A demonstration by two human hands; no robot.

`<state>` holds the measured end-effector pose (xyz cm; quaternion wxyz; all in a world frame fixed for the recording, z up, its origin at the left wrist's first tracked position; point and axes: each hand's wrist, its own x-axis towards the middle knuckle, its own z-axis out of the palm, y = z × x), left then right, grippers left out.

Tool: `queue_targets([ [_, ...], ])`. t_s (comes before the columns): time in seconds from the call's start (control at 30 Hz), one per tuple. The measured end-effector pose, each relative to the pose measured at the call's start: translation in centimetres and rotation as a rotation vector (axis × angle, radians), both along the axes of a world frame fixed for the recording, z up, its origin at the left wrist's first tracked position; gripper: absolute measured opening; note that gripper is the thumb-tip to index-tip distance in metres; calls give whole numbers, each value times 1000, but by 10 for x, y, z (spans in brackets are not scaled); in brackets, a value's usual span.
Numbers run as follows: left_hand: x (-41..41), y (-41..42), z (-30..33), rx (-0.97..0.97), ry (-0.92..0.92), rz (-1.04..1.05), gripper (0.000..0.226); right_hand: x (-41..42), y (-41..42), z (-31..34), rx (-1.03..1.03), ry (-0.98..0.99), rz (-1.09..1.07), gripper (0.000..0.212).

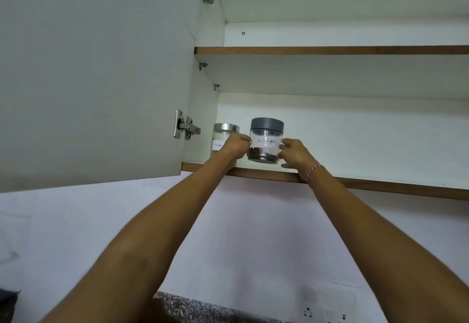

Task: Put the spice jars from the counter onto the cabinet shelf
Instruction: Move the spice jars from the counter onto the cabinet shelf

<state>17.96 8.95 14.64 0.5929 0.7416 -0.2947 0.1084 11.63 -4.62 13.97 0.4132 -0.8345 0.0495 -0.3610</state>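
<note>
I see both bare forearms stretched up and forward into the open white cabinet. The left hand (237,146) and the right hand (294,153) close on opposite sides of the clear round jar with a grey screw lid (266,141), fingers curled against its wall, thumbs near the white paper label reading "Black Pepper". Dark peppercorns fill its lower part. The jar sits upright at the front edge of the lower shelf with a brown wood edge strip (380,186), near that shelf's left end; whether its base fully rests there I cannot tell. A thin red thread bracelet (314,171) circles the right wrist.

Just beside it, closer to the shelf's left corner, stands a clear glass jar with a shiny metal lid (224,132), partly hidden by the left hand. The smooth white cabinet door (96,73) hangs open on a steel hinge (186,125). Speckled granite counter (203,308) shows at the bottom.
</note>
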Motion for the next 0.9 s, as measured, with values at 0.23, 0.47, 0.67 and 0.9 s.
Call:
queue_targets([
  [0.23,28,-2,-3,125,84,-81,23,35,-5,6,23,197,81,46],
  [0.47,39,-6,-2,168,99,-51,22,44,-3,9,9,290,59,30],
  [0.67,35,-11,-5,248,-15,95,18,44,-6,7,28,266,27,26],
  [0.9,14,-14,-36,267,-515,608,22,15,0,-4,-122,-57,-69,63],
])
